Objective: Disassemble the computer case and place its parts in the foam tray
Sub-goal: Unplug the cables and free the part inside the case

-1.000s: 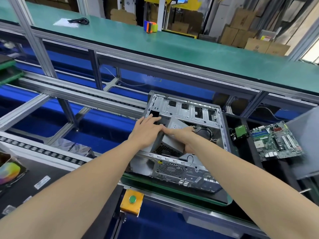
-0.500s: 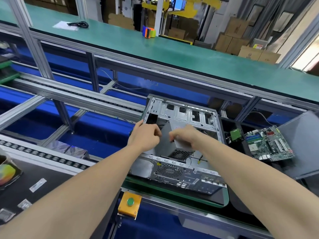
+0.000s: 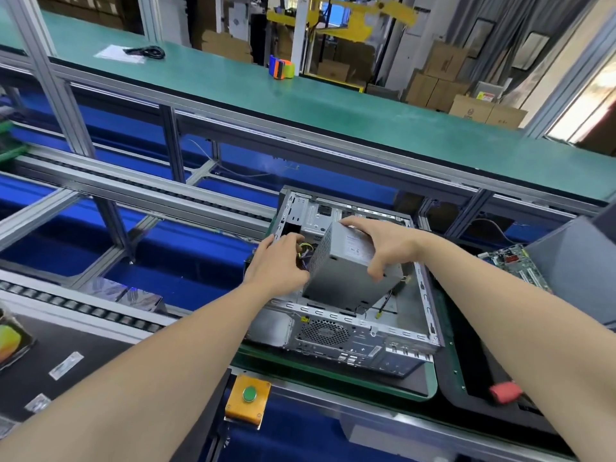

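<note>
Well, the job looks somewhere past its middle. The computer case [image 3: 350,325] lies on its side on a green pad on the table, its side cover off and its inside mostly bare metal. A circuit board [image 3: 511,263] already lies off to the right, in what I take to be the dark foam tray [image 3: 473,355], just beside the case.

The part being dealt with now is the power supply [image 3: 350,271], a grey metal box with one meshed face. It sits tilted above the open case, clear of the case floor at its near end, with both hands on it. The right hand [image 3: 390,248] has a wide grip over the top: fingers spread across the far upper edge, thumb pressed on the near face. The left hand [image 3: 276,265] has its fingers curled in at the meshed left end, where yellow and black wires [image 3: 305,250] come out (whether it holds the box edge or the wires themselves, I can't make out from here).

So the board is out, and the power supply is free or nearly so. What seems left: clearing its trailing wires, carrying it across to the tray, then whatever small pieces and loose cables remain in the case.
</note>
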